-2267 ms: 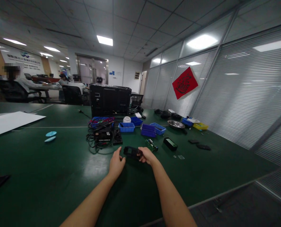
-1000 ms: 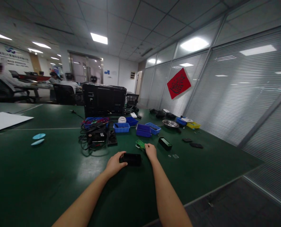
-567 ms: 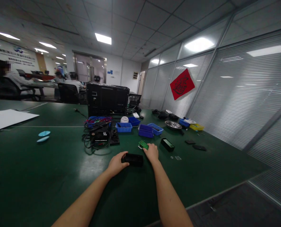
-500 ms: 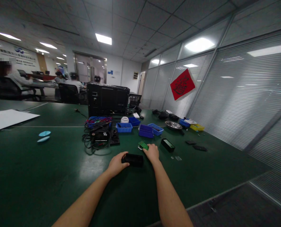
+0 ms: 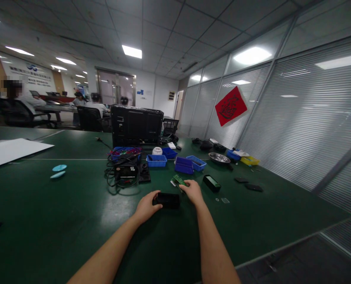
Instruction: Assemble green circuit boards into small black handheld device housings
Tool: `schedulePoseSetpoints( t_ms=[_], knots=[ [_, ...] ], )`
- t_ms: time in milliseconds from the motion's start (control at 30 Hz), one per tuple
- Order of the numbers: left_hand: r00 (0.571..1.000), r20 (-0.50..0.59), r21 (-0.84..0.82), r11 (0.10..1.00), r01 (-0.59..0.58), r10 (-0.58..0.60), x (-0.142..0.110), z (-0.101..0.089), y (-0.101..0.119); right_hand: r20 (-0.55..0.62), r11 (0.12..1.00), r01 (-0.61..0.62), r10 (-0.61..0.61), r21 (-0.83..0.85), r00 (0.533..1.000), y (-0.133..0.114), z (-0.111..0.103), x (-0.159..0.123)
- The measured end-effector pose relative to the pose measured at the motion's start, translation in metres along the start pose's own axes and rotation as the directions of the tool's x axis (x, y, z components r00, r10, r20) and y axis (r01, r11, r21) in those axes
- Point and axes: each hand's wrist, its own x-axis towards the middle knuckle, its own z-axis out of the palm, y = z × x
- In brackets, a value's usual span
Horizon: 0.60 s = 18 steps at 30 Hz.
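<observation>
My left hand (image 5: pixel 147 206) is closed around the left end of a black rectangular case (image 5: pixel 168 200) on the green table, thumb on the near side. Beyond the case, my right hand (image 5: pixel 193 192) pinches the right end of a green circuit board (image 5: pixel 178 180). A small white part (image 5: pixel 172 183) shows at the board's left edge; whether it is attached I cannot tell. To the right of this hand lies another black case (image 5: pixel 211 183) with a greenish window. A clear little plate (image 5: pixel 225 200) and a small white ring (image 5: pixel 217 199) lie nearer.
Blue bins (image 5: pixel 156 160) and a tilted dark-blue bin (image 5: pixel 184 165) stand farther back. Left of them are tangled cables around a black device (image 5: pixel 126 172). A monitor (image 5: pixel 137 126) rises behind. On the right are a metal bowl (image 5: pixel 219 158) and flat black pieces (image 5: pixel 254 187).
The circuit board has turned a little in my right hand, which bends more over it. My left hand keeps its hold on the black case. The whole view has shifted slightly.
</observation>
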Motion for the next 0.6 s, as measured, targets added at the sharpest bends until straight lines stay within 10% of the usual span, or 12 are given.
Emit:
schedulePoseSetpoints(
  t_ms=[167, 367, 600],
  knots=[
    [1.000, -0.002, 0.003, 1.000, 0.017, -0.017, -0.001, -0.002, 0.004, 0.246, 0.747, -0.022, -0.191, 0.664, 0.950, -0.012, -0.009, -0.008],
    [1.000, 0.008, 0.031, 1.000, 0.007, -0.007, 0.000, -0.001, 0.003, 0.436, 0.799, -0.067, -0.254, 0.598, 0.863, -0.014, -0.009, -0.015],
    [1.000, 0.014, 0.028, 1.000, 0.000, 0.000, 0.000, -0.001, 0.002, 0.443, 0.883, -0.018, -0.217, 0.468, 0.870, -0.013, -0.010, -0.014]
  ],
)
